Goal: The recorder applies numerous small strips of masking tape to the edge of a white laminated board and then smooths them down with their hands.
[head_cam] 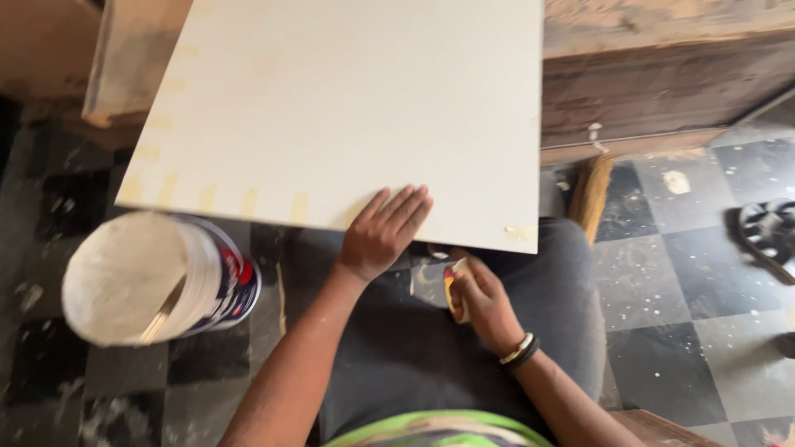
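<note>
1. The large flat cream-white rectangular board (348, 116) filled the upper centre of the frame, its near edge lying over the person's lap in dark trousers (546, 290). Pale yellowish dabs ran along its left and lower margins, and one more sat at its lower right corner.
2. The left hand (385, 232) lay at the lower centre of the board, palm down, fingers straight and only slightly spread, touching the surface near its lower edge. It grasped nothing; it pressed flat on the panel.
3. The right hand (480, 298) sat just below the board's lower edge, right of centre in the frame. Its fingers were curled narrowly around a small yellow-handled tool (452, 296), whose working end pointed up toward the edge; the tip itself could not be made out.
4. Judged from this pose, the work along the edge would go best with the flat hand bearing down steadily so the panel did not rock, and with the tool kept close and shallow against the edge.
5. A white plastic bucket of pale paste with a wooden stick (145, 277) stood at lower left on the black-and-grey chequered tile floor (679, 306), apart from both hands.
6. A worn wooden bench (662, 74) crossed the upper right.
</note>
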